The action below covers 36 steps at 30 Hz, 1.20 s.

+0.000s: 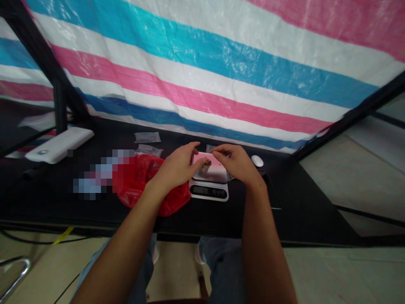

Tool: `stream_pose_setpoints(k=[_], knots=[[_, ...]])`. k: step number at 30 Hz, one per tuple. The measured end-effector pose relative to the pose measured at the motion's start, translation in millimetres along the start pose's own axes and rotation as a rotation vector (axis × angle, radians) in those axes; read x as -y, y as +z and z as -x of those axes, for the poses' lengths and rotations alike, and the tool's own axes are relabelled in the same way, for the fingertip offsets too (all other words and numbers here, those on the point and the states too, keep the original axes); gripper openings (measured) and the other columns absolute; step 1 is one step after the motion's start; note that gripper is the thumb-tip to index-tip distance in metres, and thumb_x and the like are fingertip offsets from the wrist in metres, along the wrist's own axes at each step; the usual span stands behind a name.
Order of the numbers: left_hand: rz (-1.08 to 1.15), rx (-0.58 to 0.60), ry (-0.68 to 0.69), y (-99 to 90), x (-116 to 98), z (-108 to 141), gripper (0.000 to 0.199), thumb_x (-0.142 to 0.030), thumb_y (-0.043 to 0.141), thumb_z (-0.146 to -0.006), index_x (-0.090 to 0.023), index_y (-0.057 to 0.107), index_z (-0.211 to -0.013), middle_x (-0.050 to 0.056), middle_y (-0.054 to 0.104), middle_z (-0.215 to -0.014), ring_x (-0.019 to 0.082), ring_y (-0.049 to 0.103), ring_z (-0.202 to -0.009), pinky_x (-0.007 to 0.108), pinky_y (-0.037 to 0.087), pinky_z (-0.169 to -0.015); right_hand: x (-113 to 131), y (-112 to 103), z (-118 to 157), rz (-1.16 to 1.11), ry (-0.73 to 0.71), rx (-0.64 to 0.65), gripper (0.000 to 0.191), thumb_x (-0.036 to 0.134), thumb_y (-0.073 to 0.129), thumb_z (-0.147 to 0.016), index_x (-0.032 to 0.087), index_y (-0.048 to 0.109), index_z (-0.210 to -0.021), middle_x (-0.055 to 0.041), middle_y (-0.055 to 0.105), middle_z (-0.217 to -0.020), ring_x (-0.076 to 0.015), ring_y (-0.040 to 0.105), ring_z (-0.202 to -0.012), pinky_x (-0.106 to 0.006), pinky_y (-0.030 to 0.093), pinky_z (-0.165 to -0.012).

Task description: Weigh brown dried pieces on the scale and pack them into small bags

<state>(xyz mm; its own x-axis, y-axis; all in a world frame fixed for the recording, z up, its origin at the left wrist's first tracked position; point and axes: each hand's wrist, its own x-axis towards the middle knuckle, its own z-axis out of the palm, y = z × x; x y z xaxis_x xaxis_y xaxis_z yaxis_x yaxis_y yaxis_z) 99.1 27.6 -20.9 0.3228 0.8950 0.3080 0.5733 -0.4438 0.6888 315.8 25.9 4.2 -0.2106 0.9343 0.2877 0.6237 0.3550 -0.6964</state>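
A small white digital scale (209, 191) stands on the black table, its dark display facing me. On its shiny metal plate (215, 173) sits a small heap of brown bits (206, 164), with a few dark specks around it. My left hand (177, 168) reaches over the plate's left side, thumb beside the heap and fingers apart. At the plate's right edge is my right hand (237, 162), thumb and fingertips pinched together; whatever is between them is too small to make out. A red plastic bag (136, 196) lies crumpled open under my left forearm.
Clear little plastic bags (147, 137) lie behind the red bag. A white computer mouse (257, 161) rests right of the scale. Farther left are a white power-bank-like box (60, 145) and a black metal post (60, 105). Striped plastic sheeting (202, 71) hangs along the table's back edge.
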Motion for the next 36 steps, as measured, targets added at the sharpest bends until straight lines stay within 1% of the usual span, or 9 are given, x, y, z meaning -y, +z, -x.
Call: stream_pose_setpoints(k=[6,10,13,16,21,24,29,33,36], knots=[[-0.205,-0.060,0.021,-20.7,25.5,-25.0,0.049,-0.028,0.055,-0.098,-0.008,0.064,-0.142,0.018,0.072,-0.137,0.029,0.069,-0.126,0.042,0.051,-0.112,-8.6,-3.2,2.0,-0.007,0.064,-0.041,0.022,0.029,0.063,-0.094,0.018,0.082,-0.100,-0.0073,0.082,-0.102,-0.0241,0.073,-0.091,-0.035,0.054,-0.081],[-0.448,0.112,-0.061,-21.5,45.5,-56.2,0.058,-0.037,0.062,-0.095,-0.009,0.063,-0.145,0.022,0.065,-0.149,0.036,0.062,-0.137,0.044,0.046,-0.118,-11.5,-4.7,1.8,0.008,0.063,-0.053,0.022,0.031,0.064,-0.094,0.019,0.081,-0.101,-0.0063,0.082,-0.101,-0.0241,0.073,-0.091,-0.036,0.054,-0.082],[-0.550,0.274,-0.181,-15.8,55.1,-71.6,0.068,-0.050,0.072,-0.087,-0.012,0.066,-0.143,0.023,0.068,-0.145,0.040,0.065,-0.133,0.045,0.051,-0.111,-10.2,-4.7,1.9,-0.008,0.075,-0.030,0.021,0.029,0.064,-0.094,0.018,0.080,-0.100,-0.0071,0.082,-0.102,-0.0238,0.073,-0.091,-0.036,0.054,-0.082],[-0.546,0.303,-0.208,-11.2,59.1,-74.9,0.055,-0.045,0.074,-0.084,-0.017,0.075,-0.131,0.020,0.075,-0.134,0.040,0.070,-0.125,0.043,0.055,-0.104,-8.4,-4.9,2.3,-0.006,0.100,-0.015,0.020,0.026,0.064,-0.093,0.018,0.080,-0.100,-0.0078,0.082,-0.102,-0.0233,0.073,-0.091,-0.036,0.054,-0.081],[-0.496,0.242,-0.176,-17.3,60.0,-67.6,0.052,-0.021,0.060,-0.090,-0.020,0.069,-0.142,0.015,0.077,-0.134,0.032,0.072,-0.123,0.037,0.054,-0.103,-5.9,-6.7,3.8,0.005,0.151,0.000,0.020,0.026,0.064,-0.094,0.017,0.080,-0.103,-0.0082,0.082,-0.104,-0.0226,0.073,-0.091,-0.034,0.054,-0.080],[-0.358,0.190,-0.142,-26.3,59.1,-57.8,0.044,-0.015,0.054,-0.091,-0.021,0.075,-0.129,0.010,0.081,-0.122,0.026,0.076,-0.111,0.032,0.056,-0.096,-4.0,-7.5,4.3,0.027,0.172,0.027,0.020,0.023,0.064,-0.094,0.016,0.079,-0.106,-0.0087,0.082,-0.105,-0.0230,0.074,-0.092,-0.035,0.054,-0.081],[-0.041,0.077,-0.220,-33.6,52.2,-27.5,0.025,-0.023,0.054,-0.089,-0.019,0.071,-0.107,0.004,0.078,-0.088,0.022,0.072,-0.076,0.031,0.053,-0.067,-2.8,-7.6,5.6,0.042,0.173,0.051,0.023,0.023,0.063,-0.095,0.017,0.078,-0.110,-0.0093,0.081,-0.109,-0.0235,0.074,-0.095,-0.036,0.055,-0.085],[-0.015,0.006,-0.183,-31.1,43.3,-5.4,0.023,-0.041,0.070,-0.084,-0.020,0.067,-0.094,0.004,0.076,-0.088,0.023,0.070,-0.078,0.034,0.052,-0.072,-4.9,-7.4,10.7,0.049,0.166,0.087,0.031,0.022,0.065,-0.094,0.017,0.077,-0.121,-0.0101,0.079,-0.112,-0.0224,0.073,-0.094,-0.037,0.056,-0.088],[0.008,-0.085,-0.138,-28.8,37.9,4.3,0.024,-0.044,0.071,-0.086,-0.021,0.064,-0.089,0.005,0.076,-0.090,0.024,0.071,-0.082,0.035,0.053,-0.075,-6.0,-5.8,14.2,0.084,0.161,0.110,0.040,0.028,0.076,-0.087,0.016,0.076,-0.125,-0.0114,0.078,-0.114,-0.0230,0.072,-0.097,-0.038,0.056,-0.089]])
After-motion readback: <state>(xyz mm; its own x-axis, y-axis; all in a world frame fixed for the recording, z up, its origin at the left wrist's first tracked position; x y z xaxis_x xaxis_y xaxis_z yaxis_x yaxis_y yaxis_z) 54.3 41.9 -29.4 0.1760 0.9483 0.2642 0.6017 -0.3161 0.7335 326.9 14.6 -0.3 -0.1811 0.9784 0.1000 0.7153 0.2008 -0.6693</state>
